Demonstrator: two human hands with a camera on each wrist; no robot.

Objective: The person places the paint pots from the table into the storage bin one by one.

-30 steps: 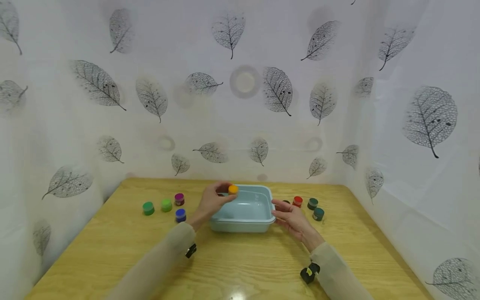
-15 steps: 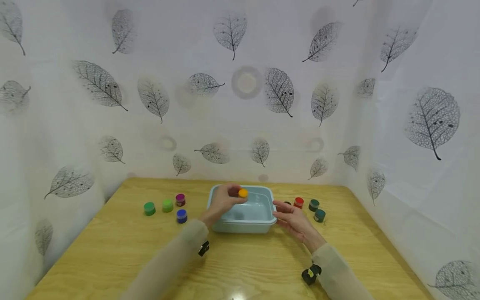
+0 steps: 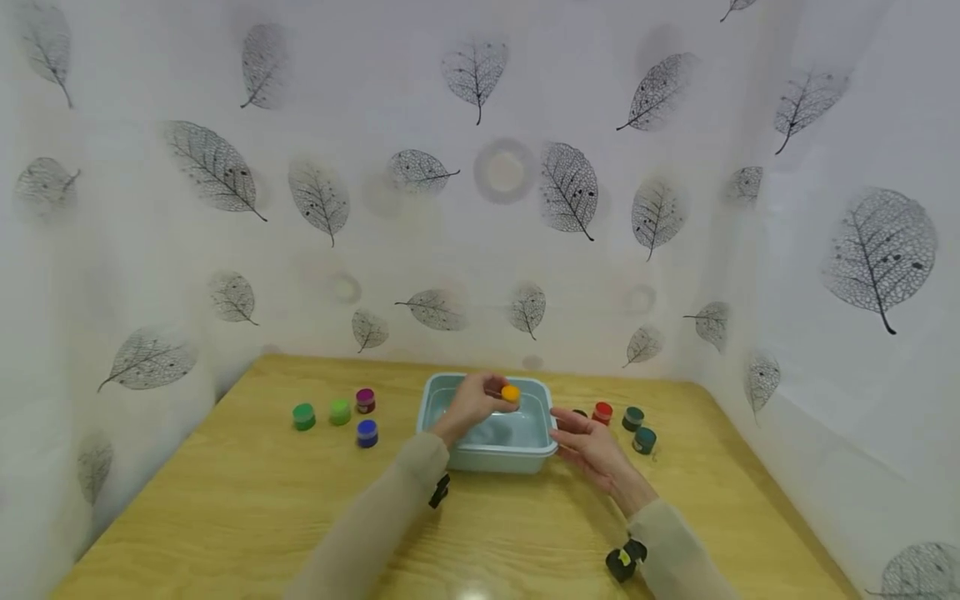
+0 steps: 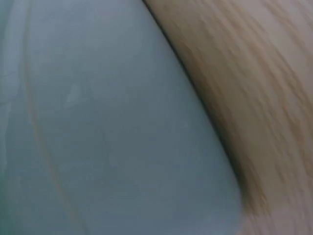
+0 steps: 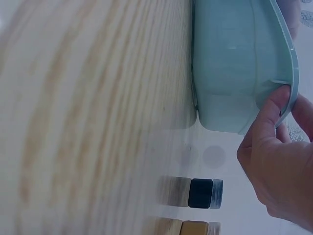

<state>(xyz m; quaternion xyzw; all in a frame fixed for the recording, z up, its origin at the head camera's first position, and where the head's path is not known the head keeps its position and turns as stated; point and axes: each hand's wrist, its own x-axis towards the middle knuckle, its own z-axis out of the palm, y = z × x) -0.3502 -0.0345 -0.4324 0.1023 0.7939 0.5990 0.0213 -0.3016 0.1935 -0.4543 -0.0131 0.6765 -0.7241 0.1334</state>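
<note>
A pale blue plastic basin (image 3: 487,461) stands on the wooden table, and its side wall (image 4: 122,122) fills much of the left wrist view. Over the basin's opening, my left hand (image 3: 471,407) pinches a small paint jar with an orange lid (image 3: 511,393) between thumb and fingers. My right hand (image 3: 596,454) holds the basin's right rim. The right wrist view shows that hand (image 5: 281,161) with a digit under the rim (image 5: 295,73) and others on its far side. The left hand is out of the left wrist view.
Left of the basin stand green (image 3: 303,417), light green (image 3: 340,412), purple (image 3: 365,401) and blue (image 3: 367,433) jars. Red (image 3: 602,413), dark green (image 3: 632,418) and teal (image 3: 644,441) jars stand on the right, with a black one partly hidden behind the right hand. A leaf-print curtain (image 3: 480,250) surrounds the table.
My left hand has carried the orange-lidded paint jar rightward, from the basin's left part to over its right half. The right hand stays at the rim. The head view has shifted slightly.
</note>
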